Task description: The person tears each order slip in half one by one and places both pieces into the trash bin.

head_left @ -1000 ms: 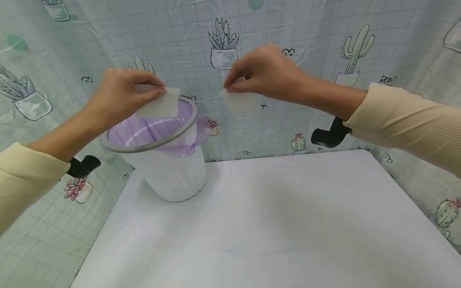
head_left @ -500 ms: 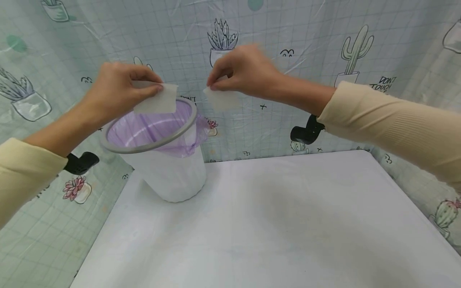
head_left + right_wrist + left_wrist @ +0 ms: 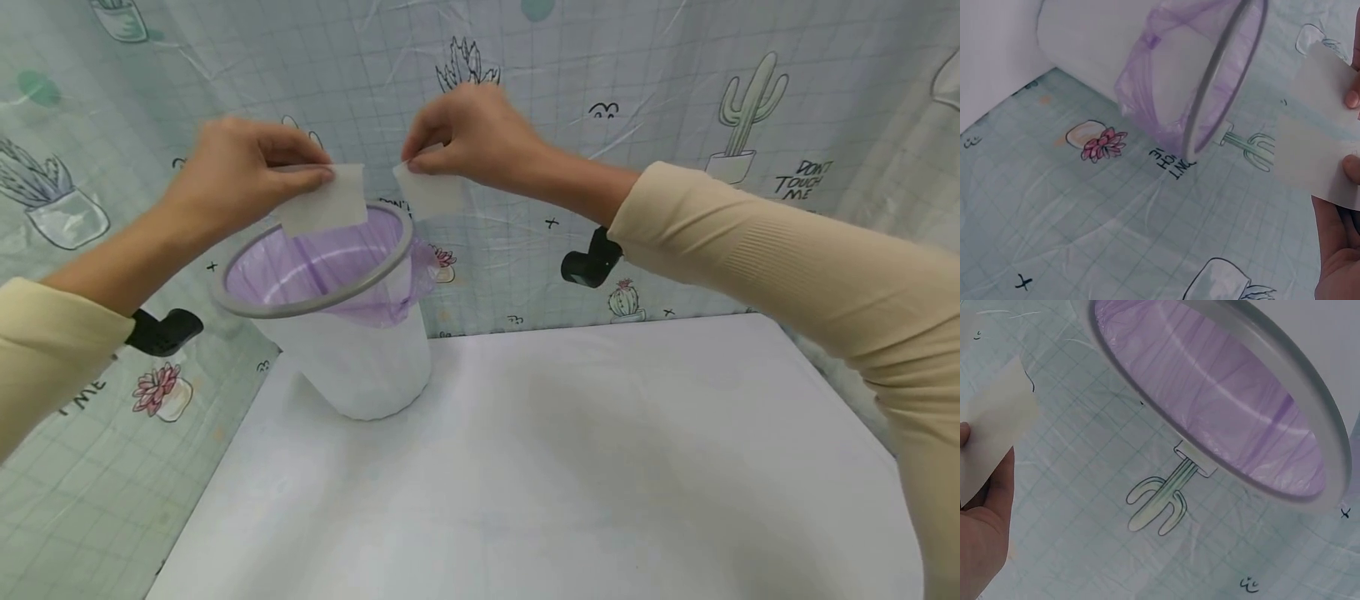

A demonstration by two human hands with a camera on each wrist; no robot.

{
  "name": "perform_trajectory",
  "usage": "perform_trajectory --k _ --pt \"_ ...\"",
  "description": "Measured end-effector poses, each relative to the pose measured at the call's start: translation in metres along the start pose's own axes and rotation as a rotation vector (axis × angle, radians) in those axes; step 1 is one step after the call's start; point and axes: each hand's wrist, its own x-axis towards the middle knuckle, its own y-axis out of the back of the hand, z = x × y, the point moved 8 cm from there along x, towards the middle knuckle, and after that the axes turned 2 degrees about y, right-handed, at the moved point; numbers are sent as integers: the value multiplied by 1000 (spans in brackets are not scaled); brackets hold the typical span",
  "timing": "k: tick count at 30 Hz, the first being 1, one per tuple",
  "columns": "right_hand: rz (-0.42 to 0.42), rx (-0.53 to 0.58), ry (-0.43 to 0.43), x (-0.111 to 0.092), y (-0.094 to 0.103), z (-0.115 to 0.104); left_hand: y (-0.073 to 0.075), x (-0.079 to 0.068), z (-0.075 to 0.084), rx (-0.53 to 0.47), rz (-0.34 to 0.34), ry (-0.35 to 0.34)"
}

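Note:
My left hand (image 3: 232, 179) pinches a small off-white piece of paper (image 3: 330, 204) between thumb and fingers, above the bin's opening. Just to the right, my right hand (image 3: 480, 133) pinches a second paper piece (image 3: 431, 190) by its upper edge. A gap separates the two pieces in the head view. Below them stands a white bin (image 3: 360, 367) with a grey rim ring and a purple bag (image 3: 300, 275) lining it. In the left wrist view the left hand's paper (image 3: 1000, 425) is at the left edge. Both pieces show at the right of the right wrist view, the nearer paper (image 3: 1310, 156) below.
The bin stands at the back left of a white table (image 3: 525, 467). Behind and beside it hangs a grid-patterned sheet (image 3: 540, 267) printed with cacti. A black wrist camera (image 3: 592, 258) hangs below the right cuff; another black camera (image 3: 165, 333) is at the left.
My right hand has moved left with its paper, closing much of the distance to the left hand. My left hand has risen slightly with its paper. The bin stays put.

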Motion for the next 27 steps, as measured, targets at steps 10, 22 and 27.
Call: perform_trajectory --k 10,22,27 --pt "11 70 -15 17 -12 0 2 2 -6 -7 -24 50" --pt "24 58 -66 36 -16 5 8 6 -15 -15 -22 94" --pt "15 68 -62 41 -20 4 12 8 -20 9 -20 117"
